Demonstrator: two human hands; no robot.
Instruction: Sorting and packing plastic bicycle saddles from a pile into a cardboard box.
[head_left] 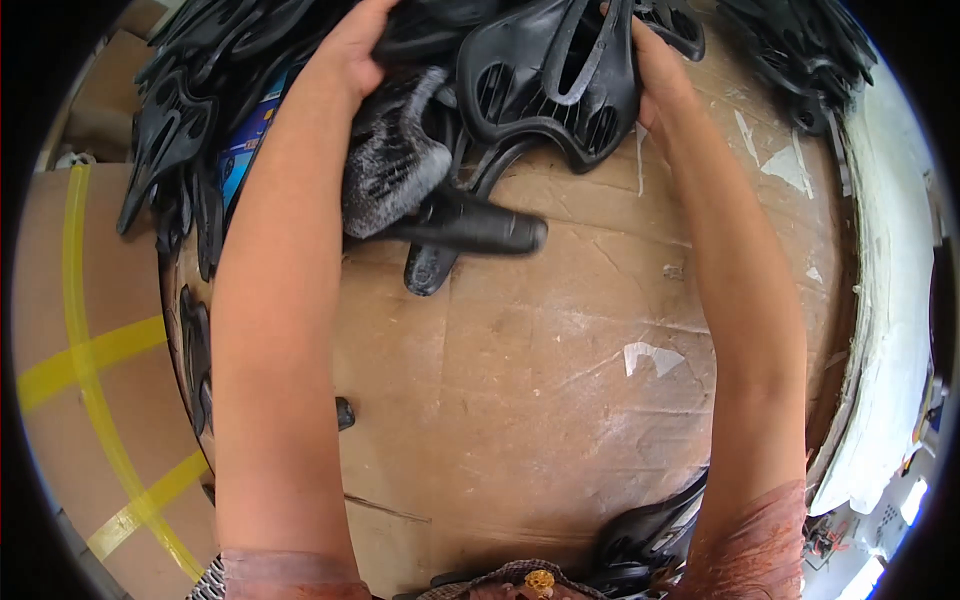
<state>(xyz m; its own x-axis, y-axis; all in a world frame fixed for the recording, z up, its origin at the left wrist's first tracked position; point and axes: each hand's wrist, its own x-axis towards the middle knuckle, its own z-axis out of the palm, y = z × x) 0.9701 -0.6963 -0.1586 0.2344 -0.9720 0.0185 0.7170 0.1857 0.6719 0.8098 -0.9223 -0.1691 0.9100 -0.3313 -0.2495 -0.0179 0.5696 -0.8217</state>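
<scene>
Both my arms reach forward to the far edge of the view. My right hand (655,75) grips the right edge of a black moulded plastic shell (610,85), shaped like a bicycle saddle with a long slot down its middle. Most of that hand's fingers are hidden or out of frame. My left hand (360,45) is at the black pieces left of the shell, its fingers cut off by the top edge. Below it lies a similar piece dusted with white (395,160). A dark, rounded, elongated part (480,225) lies across the cardboard beneath, slightly blurred.
Brown cardboard (520,400) with torn patches covers the work surface. Several black shells pile up at the far left (175,120), with more at the far right (800,50) and near edge (650,535). Yellow-taped cardboard (120,350) lies left; a white wrapped edge (885,300) runs along the right.
</scene>
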